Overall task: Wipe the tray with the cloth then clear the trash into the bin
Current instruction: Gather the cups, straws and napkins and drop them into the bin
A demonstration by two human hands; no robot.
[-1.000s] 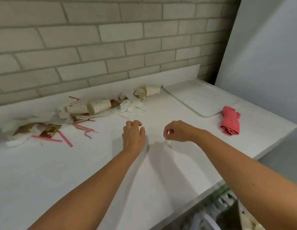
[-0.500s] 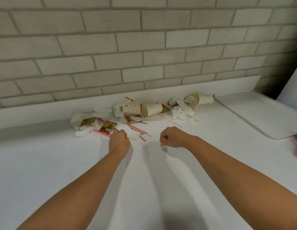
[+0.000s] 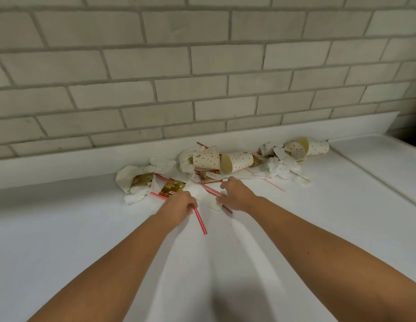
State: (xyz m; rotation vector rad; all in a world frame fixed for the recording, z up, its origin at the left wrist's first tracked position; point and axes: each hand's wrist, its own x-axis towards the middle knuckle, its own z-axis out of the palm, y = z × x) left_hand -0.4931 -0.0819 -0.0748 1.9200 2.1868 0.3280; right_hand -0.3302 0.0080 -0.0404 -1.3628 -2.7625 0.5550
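Left of the tray (image 3: pixel 376 163), I am curling the fingers of my left hand (image 3: pixel 179 203) round a red straw (image 3: pixel 200 221) beside the trash (image 3: pixel 225 162); my right hand (image 3: pixel 238 196) is touching another straw (image 3: pixel 212 191), grip unclear.
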